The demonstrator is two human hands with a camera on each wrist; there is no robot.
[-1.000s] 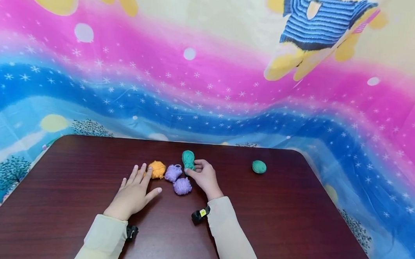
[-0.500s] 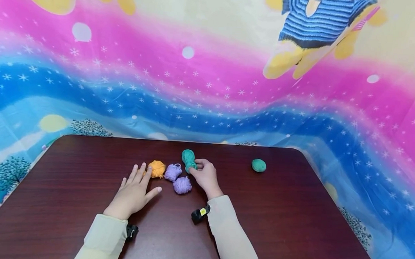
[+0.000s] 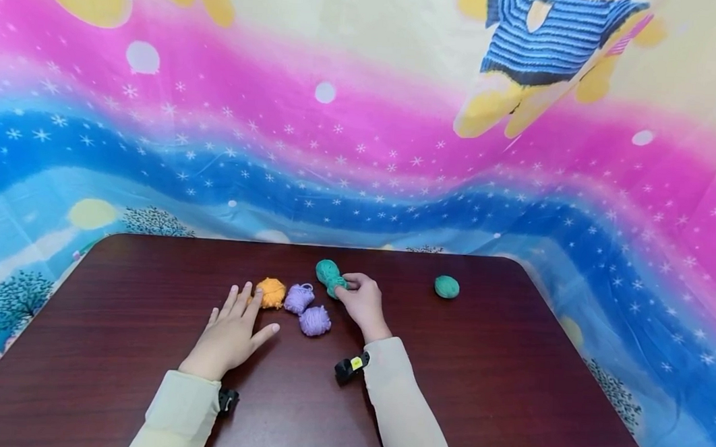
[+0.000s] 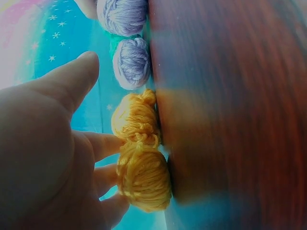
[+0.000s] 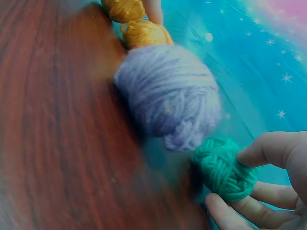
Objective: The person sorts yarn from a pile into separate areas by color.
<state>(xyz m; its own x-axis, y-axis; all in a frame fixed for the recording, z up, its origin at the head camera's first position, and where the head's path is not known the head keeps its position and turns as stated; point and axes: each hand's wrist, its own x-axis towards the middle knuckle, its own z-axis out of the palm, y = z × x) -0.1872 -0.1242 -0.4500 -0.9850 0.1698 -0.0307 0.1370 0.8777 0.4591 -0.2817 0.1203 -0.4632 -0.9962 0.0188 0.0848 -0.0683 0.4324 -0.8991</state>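
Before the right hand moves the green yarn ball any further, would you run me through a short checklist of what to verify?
1. Right hand grips the green yarn ball: ok, fingertips pinch its near end in the right wrist view.
2. Yarn free of its neighbours: cannot tell, the purple ball sits close beside it.
3. Left hand out of the way: ok, flat on the table, fingertips by the orange yarn ball.
4. Path to the right open: ok, bare wood up to the second green ball.
5. Loose strand trailing: cannot tell, the views are blurred.
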